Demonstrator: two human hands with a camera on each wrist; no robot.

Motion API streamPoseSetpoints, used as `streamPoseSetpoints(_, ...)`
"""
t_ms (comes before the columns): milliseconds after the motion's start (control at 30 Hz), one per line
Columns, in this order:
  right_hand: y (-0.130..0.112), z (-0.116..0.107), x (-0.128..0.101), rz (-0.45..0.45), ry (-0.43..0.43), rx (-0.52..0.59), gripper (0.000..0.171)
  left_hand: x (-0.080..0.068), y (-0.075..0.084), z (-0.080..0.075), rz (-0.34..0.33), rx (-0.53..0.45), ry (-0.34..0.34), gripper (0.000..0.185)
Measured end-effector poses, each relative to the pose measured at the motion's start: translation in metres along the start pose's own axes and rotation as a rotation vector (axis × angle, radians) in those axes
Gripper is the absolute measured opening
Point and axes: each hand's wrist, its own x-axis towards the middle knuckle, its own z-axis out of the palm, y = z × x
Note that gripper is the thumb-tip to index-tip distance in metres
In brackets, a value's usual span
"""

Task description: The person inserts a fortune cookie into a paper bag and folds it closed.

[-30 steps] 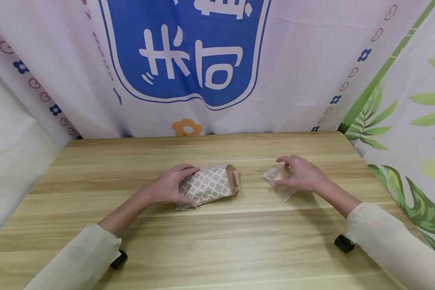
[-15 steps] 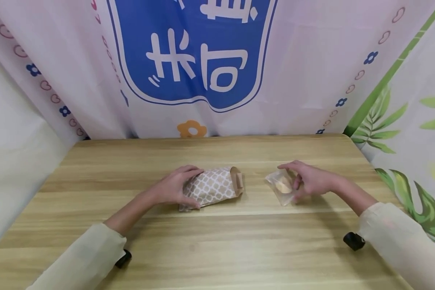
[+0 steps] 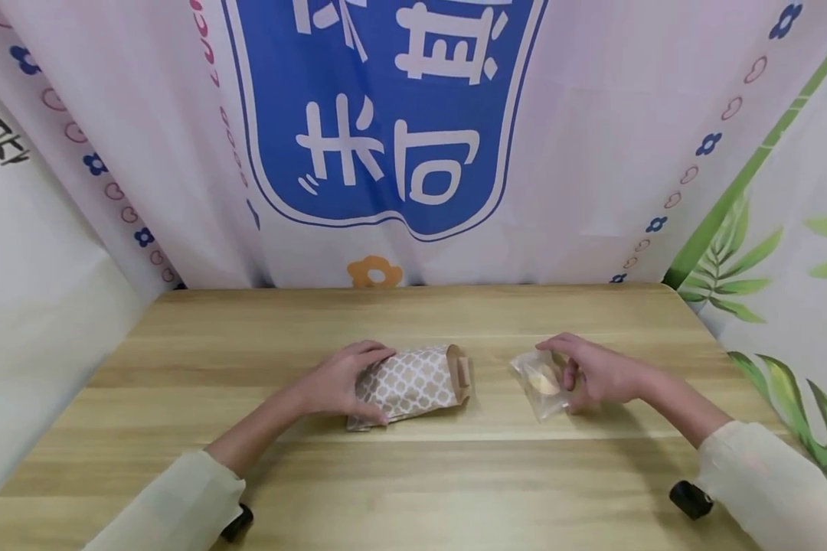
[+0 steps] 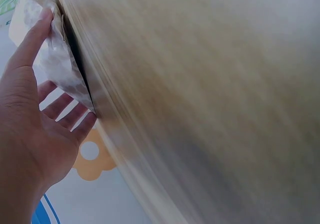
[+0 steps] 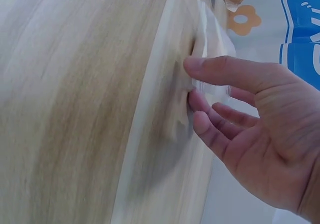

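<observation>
A brown paper bag (image 3: 413,384) with a white lattice pattern lies on its side, its open mouth turned right. My left hand (image 3: 334,383) holds its closed end, thumb on the near side and fingers on the far side. The left wrist view shows the thumb lying along the bag (image 4: 57,58). To the right is a small clear plastic packet (image 3: 539,380) with a pale yellow round piece inside. My right hand (image 3: 605,373) pinches its right edge. In the right wrist view, the thumb reaches the packet (image 5: 216,36) while the other fingers curl below.
Both things lie on a wood-grain table (image 3: 413,490). Behind it hangs a pale curtain (image 3: 572,153) with a blue emblem and an orange flower. A leaf-printed cloth (image 3: 765,306) borders the right side. Black wrist devices show under both sleeves.
My right hand has slid rightward to the packet's right edge, exposing more of the packet. The left hand stays on the bag. The head view has tilted up slightly.
</observation>
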Motion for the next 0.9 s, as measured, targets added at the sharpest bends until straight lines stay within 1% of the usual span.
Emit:
streamPoseSetpoints(100,0.002,0.004,-0.002,-0.023,0.026,-0.025,0.090,0.000,0.001,0.004,0.011,-0.008,0.001,0.104)
streamPoseSetpoints(200,0.004,0.005,-0.001,-0.048,0.044,-0.061,0.086,0.000,0.001,0.006,0.005,-0.016,0.005,0.103)
streamPoseSetpoints(367,0.008,0.005,0.003,-0.068,0.075,-0.113,0.085,0.000,0.000,0.004,-0.001,-0.016,0.011,0.104)
streamPoseSetpoints(533,0.008,0.005,0.006,-0.055,0.093,-0.117,0.086,0.001,-0.001,0.003,0.008,-0.008,0.018,0.104)
streamPoseSetpoints(900,0.006,0.007,0.009,-0.061,0.127,-0.127,0.079,0.001,-0.002,0.004,0.010,-0.014,0.015,0.103)
